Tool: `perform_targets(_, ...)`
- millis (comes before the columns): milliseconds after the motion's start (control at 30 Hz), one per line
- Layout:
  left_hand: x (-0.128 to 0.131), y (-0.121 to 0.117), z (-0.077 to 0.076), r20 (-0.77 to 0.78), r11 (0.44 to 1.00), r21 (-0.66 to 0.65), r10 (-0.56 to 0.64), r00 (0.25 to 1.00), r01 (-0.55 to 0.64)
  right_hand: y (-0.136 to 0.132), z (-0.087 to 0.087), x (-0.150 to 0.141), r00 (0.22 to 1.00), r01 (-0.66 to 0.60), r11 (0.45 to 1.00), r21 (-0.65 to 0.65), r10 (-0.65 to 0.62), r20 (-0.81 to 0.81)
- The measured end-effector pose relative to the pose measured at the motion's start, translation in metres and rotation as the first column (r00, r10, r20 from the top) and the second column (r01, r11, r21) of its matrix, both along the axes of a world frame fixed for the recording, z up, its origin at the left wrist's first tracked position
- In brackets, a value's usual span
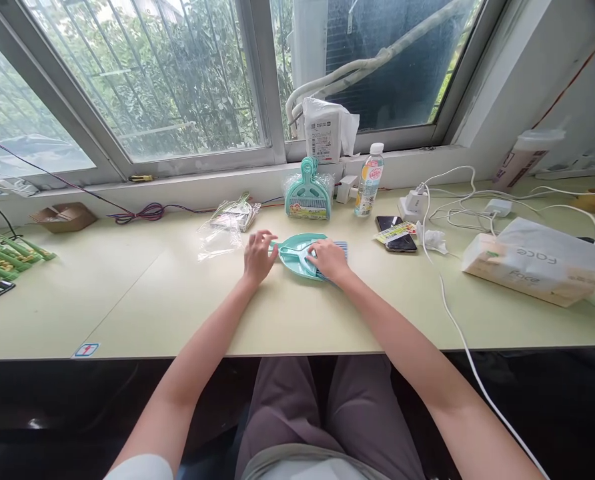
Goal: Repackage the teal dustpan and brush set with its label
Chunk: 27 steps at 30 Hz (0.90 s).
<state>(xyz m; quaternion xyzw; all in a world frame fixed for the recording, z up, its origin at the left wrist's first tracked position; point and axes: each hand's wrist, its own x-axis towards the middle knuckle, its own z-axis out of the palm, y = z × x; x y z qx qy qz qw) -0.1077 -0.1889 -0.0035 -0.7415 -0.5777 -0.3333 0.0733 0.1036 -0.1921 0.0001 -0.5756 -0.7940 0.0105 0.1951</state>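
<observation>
A small teal dustpan (pixel 302 239) lies on the table in front of me, with its handle to the left. A matching teal hand brush (pixel 307 268) with blue and white bristles rests on the pan, its bristles sticking out to the right. My left hand (pixel 260 257) has its fingers bent around the handle end, thumb and forefinger closed at it. My right hand (pixel 329 260) grips the brush head from above, hiding part of it. Behind them stands a stack of teal dustpan sets (pixel 308 197) with clear plastic wrapping around it.
Left of the stack lie clear plastic bags (pixel 227 227). A drink bottle (pixel 370 180), a phone (pixel 400 240) with a yellow label on it, and a tissue pack (pixel 530 263) are to the right. A white cable (pixel 447 300) runs over the table edge. At far left is a cardboard tray (pixel 65 222).
</observation>
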Motion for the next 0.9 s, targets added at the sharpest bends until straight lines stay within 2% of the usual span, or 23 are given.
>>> perform_targets(67,-0.007,0.006,-0.002,0.044,0.999,-0.045,-0.007,0.999,0.009,-0.003,0.0,-0.004,0.999,-0.029,1.0,-0.007,0.029,-0.034)
perform_targets(200,-0.019,0.016,-0.012,0.16,0.942,-0.245,-0.193,0.968,0.228,-0.003,0.002,-0.002,0.997,-0.051,0.998,-0.034,0.05,-0.055)
perform_targets(333,-0.016,0.016,-0.019,0.29,0.892,-0.26,-0.294,0.911,0.371,0.0,0.009,0.007,0.999,-0.042,0.996,-0.079,0.044,0.018)
perform_targets(433,-0.009,0.014,-0.022,0.306,0.86,-0.245,-0.37,0.877,0.448,0.001,0.015,0.013,0.999,0.006,0.998,-0.058,-0.008,-0.032)
perform_targets(533,-0.005,0.014,-0.025,0.271,0.845,-0.18,-0.45,0.851,0.504,-0.001,0.019,0.013,0.99,0.036,0.999,-0.034,-0.041,-0.133)
perform_targets(600,-0.005,0.014,-0.026,0.207,0.847,-0.101,-0.494,0.844,0.521,-0.002,0.019,0.012,0.989,0.028,0.999,-0.026,-0.032,-0.146)
perform_targets(767,-0.011,0.014,-0.02,0.123,0.885,0.026,-0.463,0.878,0.464,-0.002,0.012,0.007,0.991,-0.032,0.999,-0.012,0.03,-0.129)
perform_targets(833,-0.013,0.012,-0.016,0.072,0.887,0.026,-0.461,0.884,0.461,-0.001,0.008,0.006,0.991,-0.052,0.998,-0.027,0.048,-0.127)
perform_targets(900,-0.014,0.01,-0.012,-0.068,0.886,-0.009,-0.463,0.884,0.463,0.001,0.004,0.004,0.987,-0.061,0.997,-0.037,0.055,-0.151)
